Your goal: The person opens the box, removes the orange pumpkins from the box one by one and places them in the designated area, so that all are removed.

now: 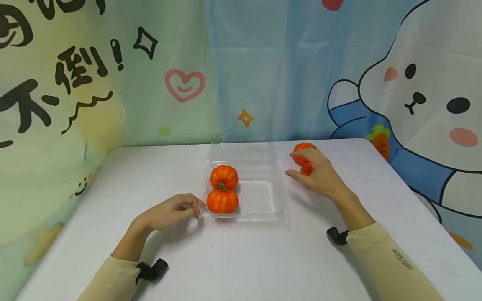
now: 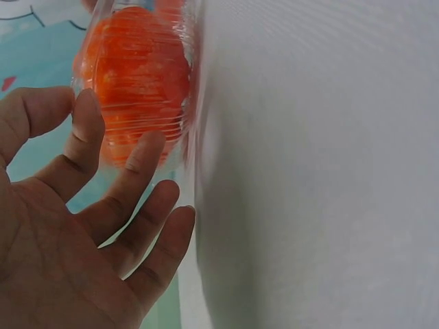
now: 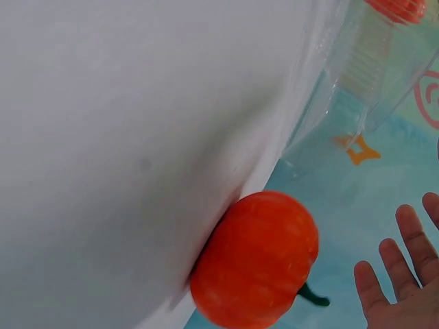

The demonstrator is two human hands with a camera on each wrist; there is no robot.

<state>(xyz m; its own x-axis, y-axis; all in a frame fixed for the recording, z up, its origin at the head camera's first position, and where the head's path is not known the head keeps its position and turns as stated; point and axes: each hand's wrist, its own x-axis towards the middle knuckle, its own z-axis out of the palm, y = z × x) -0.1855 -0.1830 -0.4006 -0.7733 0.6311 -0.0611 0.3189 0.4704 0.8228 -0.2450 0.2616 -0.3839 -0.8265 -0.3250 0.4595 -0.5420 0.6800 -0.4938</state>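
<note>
A clear plastic clamshell box (image 1: 260, 218) sits on the table with its lid (image 1: 242, 152) folded back. Two small orange pumpkins, a rear one (image 1: 224, 175) and a front one (image 1: 222, 202), lie in its left half. My left hand (image 1: 175, 211) pinches the box's left rim between thumb and index finger, the other fingers spread beside the wall. At the right, my right hand (image 1: 318, 171) reaches over two more pumpkins, one farther back (image 1: 301, 154) and one partly hidden (image 1: 306, 169). In the right wrist view its fingers are straight and apart from a green-stemmed pumpkin (image 3: 257, 260).
The white table (image 1: 241, 263) ends at a printed cloth backdrop (image 1: 263, 83) with a cartoon rabbit and writing. Black straps with mounts sit at both wrists, over beige sleeves (image 1: 391, 259). The box's right half shows bare plastic.
</note>
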